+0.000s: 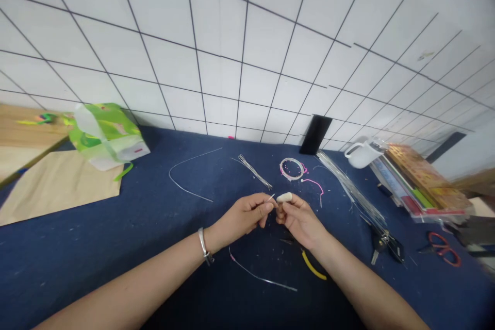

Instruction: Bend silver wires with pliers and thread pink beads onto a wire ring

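My left hand, with a silver bangle on its wrist, is closed in a pinch on a thin wire; only a short pale end shows above the fingertips. My right hand nearly meets it, its fingers curled and pressed together, a white finger cover on one finger. What lies between the right fingertips is too small to make out. Below the hands hangs or lies a curved silvery wire with a pinkish wrapped part; whether it joins the pinched wire is hidden. Yellow-handled pliers lie partly under my right forearm.
On the blue cloth are a bent wire, a wire bundle, a ring-shaped dish with pink thread, and long wires. Rightward are keys, red-handled scissors, a white mug and stacked books.
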`<control>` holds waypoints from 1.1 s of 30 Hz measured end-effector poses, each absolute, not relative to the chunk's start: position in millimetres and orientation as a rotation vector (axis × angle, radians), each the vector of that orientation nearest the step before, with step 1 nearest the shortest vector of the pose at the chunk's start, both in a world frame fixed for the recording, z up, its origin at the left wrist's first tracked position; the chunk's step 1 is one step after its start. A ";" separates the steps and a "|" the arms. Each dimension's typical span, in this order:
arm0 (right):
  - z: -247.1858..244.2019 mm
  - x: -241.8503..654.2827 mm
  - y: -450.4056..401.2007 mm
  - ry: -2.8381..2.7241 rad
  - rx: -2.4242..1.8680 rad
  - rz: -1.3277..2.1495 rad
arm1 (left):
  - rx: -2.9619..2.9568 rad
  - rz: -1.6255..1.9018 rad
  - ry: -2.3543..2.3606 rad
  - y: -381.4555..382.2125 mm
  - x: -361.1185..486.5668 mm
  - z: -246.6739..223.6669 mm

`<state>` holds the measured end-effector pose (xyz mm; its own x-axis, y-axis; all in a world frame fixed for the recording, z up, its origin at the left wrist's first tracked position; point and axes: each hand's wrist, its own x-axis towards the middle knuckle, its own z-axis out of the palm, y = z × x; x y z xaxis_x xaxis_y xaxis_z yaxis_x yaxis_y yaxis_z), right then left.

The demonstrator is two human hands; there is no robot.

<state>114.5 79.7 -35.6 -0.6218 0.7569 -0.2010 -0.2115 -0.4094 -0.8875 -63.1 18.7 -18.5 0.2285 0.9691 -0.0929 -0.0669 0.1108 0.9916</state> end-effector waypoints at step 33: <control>-10.2 128.6 59.2 -1.276 -0.611 2.021 | 0.677 1.836 0.889 5.7 -36.8 -3.5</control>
